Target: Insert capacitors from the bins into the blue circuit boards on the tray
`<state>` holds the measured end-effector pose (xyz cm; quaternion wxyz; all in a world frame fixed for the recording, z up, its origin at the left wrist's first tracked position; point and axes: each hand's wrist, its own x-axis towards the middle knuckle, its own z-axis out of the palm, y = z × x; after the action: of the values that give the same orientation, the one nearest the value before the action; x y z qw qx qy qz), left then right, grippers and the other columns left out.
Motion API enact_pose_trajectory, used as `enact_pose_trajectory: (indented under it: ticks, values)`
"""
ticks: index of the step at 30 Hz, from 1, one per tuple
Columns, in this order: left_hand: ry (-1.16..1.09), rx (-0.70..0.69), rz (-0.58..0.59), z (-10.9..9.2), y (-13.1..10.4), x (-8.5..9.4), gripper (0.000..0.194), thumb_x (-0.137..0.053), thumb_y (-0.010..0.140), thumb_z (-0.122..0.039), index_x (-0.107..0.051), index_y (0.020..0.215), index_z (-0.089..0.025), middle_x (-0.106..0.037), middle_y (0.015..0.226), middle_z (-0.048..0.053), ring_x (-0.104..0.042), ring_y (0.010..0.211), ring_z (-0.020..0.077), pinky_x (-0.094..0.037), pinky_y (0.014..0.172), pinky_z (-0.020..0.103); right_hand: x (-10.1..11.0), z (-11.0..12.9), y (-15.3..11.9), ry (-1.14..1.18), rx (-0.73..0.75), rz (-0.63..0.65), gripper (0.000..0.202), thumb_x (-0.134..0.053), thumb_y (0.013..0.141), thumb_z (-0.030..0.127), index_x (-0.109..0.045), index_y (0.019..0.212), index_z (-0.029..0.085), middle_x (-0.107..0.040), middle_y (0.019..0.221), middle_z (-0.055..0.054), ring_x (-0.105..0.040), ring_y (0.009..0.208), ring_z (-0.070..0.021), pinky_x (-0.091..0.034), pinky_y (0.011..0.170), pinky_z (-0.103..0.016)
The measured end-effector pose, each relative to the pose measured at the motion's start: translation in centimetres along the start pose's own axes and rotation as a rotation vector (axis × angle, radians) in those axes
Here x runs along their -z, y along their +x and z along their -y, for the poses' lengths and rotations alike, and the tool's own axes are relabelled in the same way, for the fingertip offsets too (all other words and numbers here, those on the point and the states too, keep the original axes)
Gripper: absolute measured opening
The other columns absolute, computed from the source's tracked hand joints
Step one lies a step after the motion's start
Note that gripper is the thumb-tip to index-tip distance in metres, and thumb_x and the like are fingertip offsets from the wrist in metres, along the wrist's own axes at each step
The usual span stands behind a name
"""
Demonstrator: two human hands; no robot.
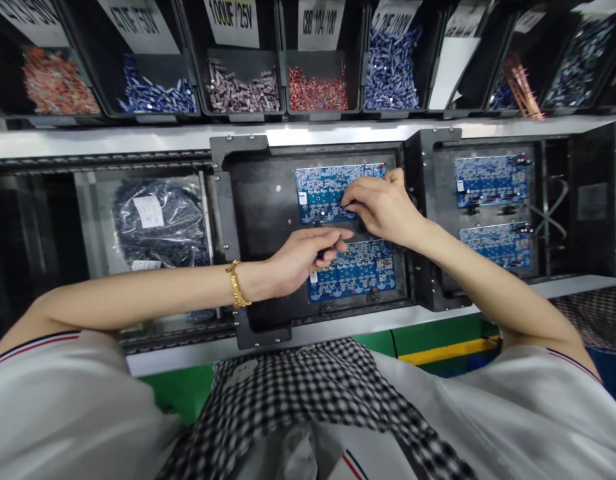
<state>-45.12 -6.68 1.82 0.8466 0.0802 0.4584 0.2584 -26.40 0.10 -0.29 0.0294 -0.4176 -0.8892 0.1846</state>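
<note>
Two blue circuit boards lie in a black tray (pixel 261 200), one behind the other. Over the right part of the rear circuit board (pixel 321 183) is my right hand (pixel 383 203), its fingertips pinched together at the board's front edge. Whatever the pinch holds is too small to name. My left hand (pixel 303 257) hovers palm-up above the front circuit board (pixel 358 277), fingers curled inward with thumb and forefinger close together. Something small and dark shows in its fingers, but I cannot make out its kind.
Black bins of small components, such as blue capacitors (pixel 393 70) and red components (pixel 318 87), line the back. To the left lies a clear plastic bag (pixel 161 223) of dark parts. Another tray on the right holds more circuit boards (pixel 493 183). Copper-coloured leads (pixel 523 87) jut from one bin.
</note>
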Motion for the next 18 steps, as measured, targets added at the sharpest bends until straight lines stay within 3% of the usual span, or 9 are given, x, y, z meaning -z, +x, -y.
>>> enact_pose_trajectory:
  ticks: [4,10,14,18]
  values:
    - [-0.032,0.008,-0.049,-0.2,0.3,0.1,0.02,-0.054,0.085,0.001,-0.07,0.097,-0.003,-0.059,0.075,0.003,-0.04,0.05,0.0006,-0.028,0.047,0.016,0.1,-0.1,-0.1,-0.043,0.038,0.019,0.027,-0.036,0.09,0.018,-0.063,0.093,0.021,-0.068,0.101,-0.003,-0.057,0.09,-0.0218,-0.021,0.087,-0.043]
    - [-0.079,0.011,-0.069,-0.4,0.5,-0.2,0.017,-0.049,0.09,-0.001,-0.065,0.087,-0.002,-0.058,0.068,0.002,-0.039,0.044,-0.0002,-0.026,0.041,0.012,-0.2,-0.1,-0.3,-0.075,0.048,0.013,0.027,-0.037,0.091,0.018,-0.064,0.092,0.021,-0.067,0.099,-0.003,-0.057,0.088,-0.0215,-0.021,0.091,-0.047]
    - [-0.106,0.027,-0.072,-0.2,0.8,-0.1,0.022,-0.046,0.095,-0.01,-0.062,0.081,-0.003,-0.055,0.065,0.002,-0.037,0.041,-0.0001,-0.023,0.038,0.012,-0.6,0.1,-0.4,-0.05,0.003,-0.027,0.025,-0.041,0.092,0.023,-0.065,0.09,0.021,-0.068,0.096,-0.003,-0.059,0.087,-0.0221,-0.023,0.093,-0.049]
    - [-0.117,0.024,-0.074,0.0,1.1,-0.3,0.03,-0.044,0.097,-0.02,-0.06,0.076,-0.005,-0.051,0.062,0.001,-0.036,0.041,0.0006,-0.022,0.038,0.012,0.5,1.4,-1.0,0.106,-0.111,-0.119,0.017,-0.055,0.087,0.032,-0.065,0.084,0.019,-0.071,0.09,-0.003,-0.062,0.084,-0.0226,-0.029,0.09,-0.046]
